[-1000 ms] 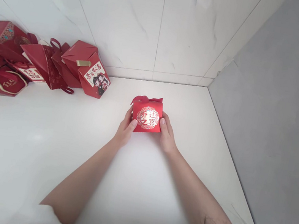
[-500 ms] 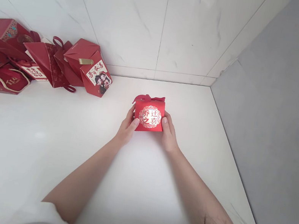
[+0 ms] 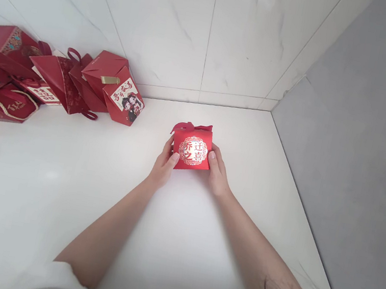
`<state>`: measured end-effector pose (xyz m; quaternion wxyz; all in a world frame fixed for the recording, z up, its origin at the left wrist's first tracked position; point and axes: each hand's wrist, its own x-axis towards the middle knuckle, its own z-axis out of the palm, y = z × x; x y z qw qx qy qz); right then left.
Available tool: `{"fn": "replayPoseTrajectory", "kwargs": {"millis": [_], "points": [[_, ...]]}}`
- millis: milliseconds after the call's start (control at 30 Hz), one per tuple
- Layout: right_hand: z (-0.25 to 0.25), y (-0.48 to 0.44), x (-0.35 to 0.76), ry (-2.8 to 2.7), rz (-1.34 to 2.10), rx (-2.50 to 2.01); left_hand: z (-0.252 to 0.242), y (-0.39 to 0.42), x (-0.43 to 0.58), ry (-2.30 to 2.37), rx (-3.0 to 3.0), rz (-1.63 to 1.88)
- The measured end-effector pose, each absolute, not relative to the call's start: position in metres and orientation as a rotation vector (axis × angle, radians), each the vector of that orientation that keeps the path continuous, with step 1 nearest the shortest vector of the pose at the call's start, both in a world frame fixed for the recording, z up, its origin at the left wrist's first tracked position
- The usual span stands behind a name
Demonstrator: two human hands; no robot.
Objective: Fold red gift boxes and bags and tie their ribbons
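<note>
Only the head view has shifted slightly over the past second; hands and box keep their places before the white marbled tile wall [image 3: 172, 26]. Its printed face turned from the wall, the bright red card gift box [image 3: 192, 163] looks nearly square, so I can't tell a long axis. My left hand [image 3: 164, 165] and right hand [image 3: 219, 173] reach wallward, thumbs forward, gripping the box between them by its sides.

Both hands [image 3: 164, 165] [image 3: 218, 173] grip a red box [image 3: 191, 163] with a ribbon [image 3: 191, 127].
</note>
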<state>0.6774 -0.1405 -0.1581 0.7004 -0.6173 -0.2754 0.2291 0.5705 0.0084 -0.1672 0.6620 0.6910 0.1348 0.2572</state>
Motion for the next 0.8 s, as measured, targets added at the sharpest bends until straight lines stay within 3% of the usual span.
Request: {"fn": "replayPoseTrajectory", "kwargs": {"millis": [800], "points": [[-0.1577,-0.1407,0.6788,-0.609,0.522,-1.379,-0.1685,0.0098,0.5693,0.315,1.550,0.562]]}}
